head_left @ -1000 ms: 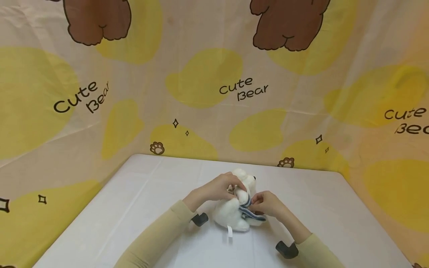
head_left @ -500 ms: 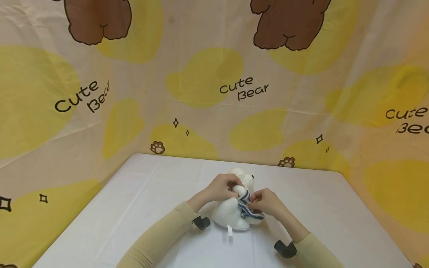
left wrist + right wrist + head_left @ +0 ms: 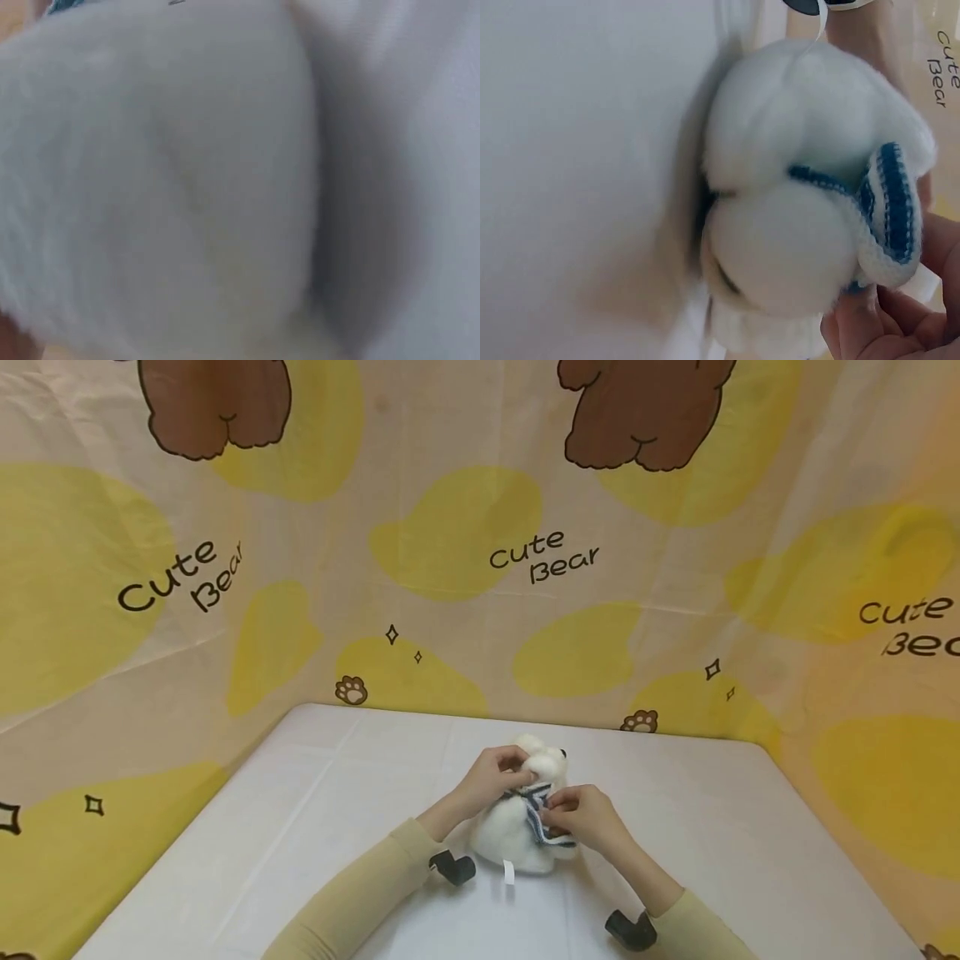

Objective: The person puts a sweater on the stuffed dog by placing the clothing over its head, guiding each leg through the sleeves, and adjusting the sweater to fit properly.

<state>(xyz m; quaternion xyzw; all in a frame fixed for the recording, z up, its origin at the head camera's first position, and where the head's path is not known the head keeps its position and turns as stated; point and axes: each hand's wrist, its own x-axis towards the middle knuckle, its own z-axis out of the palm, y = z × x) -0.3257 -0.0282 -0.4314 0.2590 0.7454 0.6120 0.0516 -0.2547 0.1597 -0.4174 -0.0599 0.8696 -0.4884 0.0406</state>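
A white plush toy point(image 3: 504, 837), likely a bear with a black nose, sits on the table with its back mostly toward the head camera. Around its upper body lies a knitted blue-and-white striped garment point(image 3: 534, 818); whether vest or scarf I cannot tell. My left hand point(image 3: 489, 781) holds the toy by its neck, fingertips partly hidden in the fur. On the right side, my right hand point(image 3: 592, 817) pinches the garment's edge; in the right wrist view the knitted band point(image 3: 892, 214) folds over beside its fingers. White fur point(image 3: 172, 180) fills most of the left wrist view.
A white tag point(image 3: 509, 872) hangs from the toy's rear. Black wrist cameras point(image 3: 452, 867) sit below both hands. The white table point(image 3: 360, 793) meets a bear-printed cloth point(image 3: 442, 535) at its back and sides.
My left hand has tilted and shifted slightly at the toy's neck. My right hand has moved a little left with the garment edge, which now lies closer against the toy's back.
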